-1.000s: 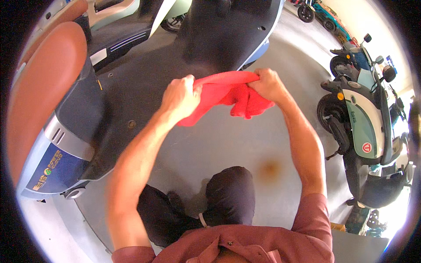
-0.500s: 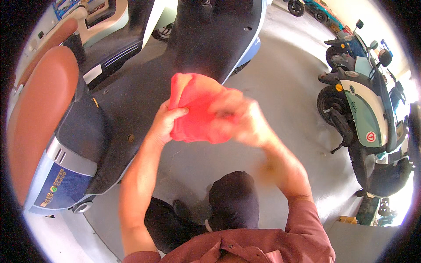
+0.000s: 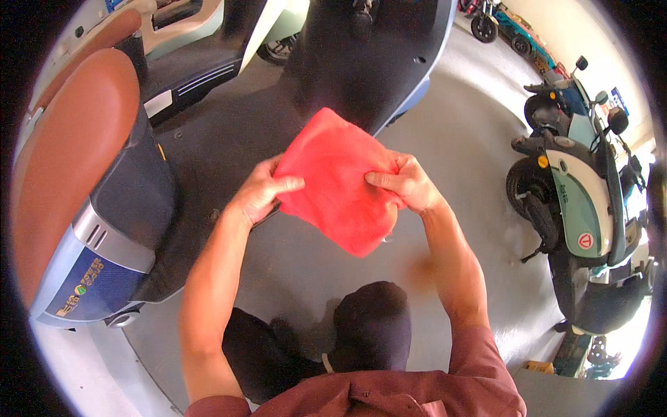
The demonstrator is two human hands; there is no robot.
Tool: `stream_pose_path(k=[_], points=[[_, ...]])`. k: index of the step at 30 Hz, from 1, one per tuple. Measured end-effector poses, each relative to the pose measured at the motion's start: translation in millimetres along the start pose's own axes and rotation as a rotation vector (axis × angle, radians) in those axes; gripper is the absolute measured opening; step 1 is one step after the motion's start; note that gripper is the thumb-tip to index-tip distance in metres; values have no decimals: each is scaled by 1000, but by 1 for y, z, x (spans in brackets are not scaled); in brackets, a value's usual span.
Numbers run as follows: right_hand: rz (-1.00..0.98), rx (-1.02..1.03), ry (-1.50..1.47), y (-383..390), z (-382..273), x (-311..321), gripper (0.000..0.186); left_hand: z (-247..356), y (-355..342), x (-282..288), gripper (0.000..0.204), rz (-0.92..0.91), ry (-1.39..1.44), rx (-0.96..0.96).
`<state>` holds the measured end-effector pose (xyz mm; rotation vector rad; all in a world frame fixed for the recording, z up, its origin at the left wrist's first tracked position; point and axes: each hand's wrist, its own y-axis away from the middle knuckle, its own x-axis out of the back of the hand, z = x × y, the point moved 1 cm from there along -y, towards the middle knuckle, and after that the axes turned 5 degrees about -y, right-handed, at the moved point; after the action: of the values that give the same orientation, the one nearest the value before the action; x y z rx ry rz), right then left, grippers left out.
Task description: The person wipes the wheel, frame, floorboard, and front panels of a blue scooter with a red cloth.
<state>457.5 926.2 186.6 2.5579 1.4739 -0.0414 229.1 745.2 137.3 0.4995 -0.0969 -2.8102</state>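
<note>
The grey floor (image 3: pixel 469 181) spreads below and beyond both hands, and a blue-and-black scooter (image 3: pixel 222 146) with a brown seat (image 3: pixel 87 153) fills the space left of and ahead of the left grip (image 3: pixel 262 189). A green-and-cream scooter (image 3: pixel 580 198) stands well to the right of the right grip (image 3: pixel 411 184). Nearer the body than either grip are bent legs in dark trousers (image 3: pixel 372 326). The left arm (image 3: pixel 212 299) and right arm (image 3: pixel 455 271) reach forward from the lower edge, bare below maroon sleeves, elbows set wide and hands angled in toward each other. Between the grips, held up in the air, is a red cloth (image 3: pixel 337 181), spread in a rough diamond with one corner pointing away from the body and another toward it. Both grips are clamped on its opposite sides, fingers tucked mostly out of sight behind. The left thumb (image 3: pixel 290 183) and right thumb (image 3: pixel 382 182) press on its upper face, pointing inward, well apart.
</note>
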Motion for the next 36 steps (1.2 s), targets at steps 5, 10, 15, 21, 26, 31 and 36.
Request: stream_pose_path(k=[5, 10, 15, 21, 26, 31, 36], points=[[104, 105, 143, -21, -7, -4, 36, -11, -15, 11, 60, 389, -462, -160], [193, 237, 213, -46, -27, -13, 43, 0, -9, -28, 100, 315, -860, -796], [-89, 257, 319, -66, -39, -74, 53, -26, -28, -58, 127, 345, -578, -885], [-247, 326, 430, -95, -43, -80, 59, -25, -89, -15, 58, 571, 208, -547], [174, 922, 1467, -113, -45, -56, 50, 5, -114, 20, 32, 576, 685, -531], [149, 834, 1844, -139, -7, -7, 53, 21, -133, 45, 32, 775, 424, -569], [-68, 661, 1700, -159, 74, -18, 58, 27, -135, 76, 31, 849, 356, -656]])
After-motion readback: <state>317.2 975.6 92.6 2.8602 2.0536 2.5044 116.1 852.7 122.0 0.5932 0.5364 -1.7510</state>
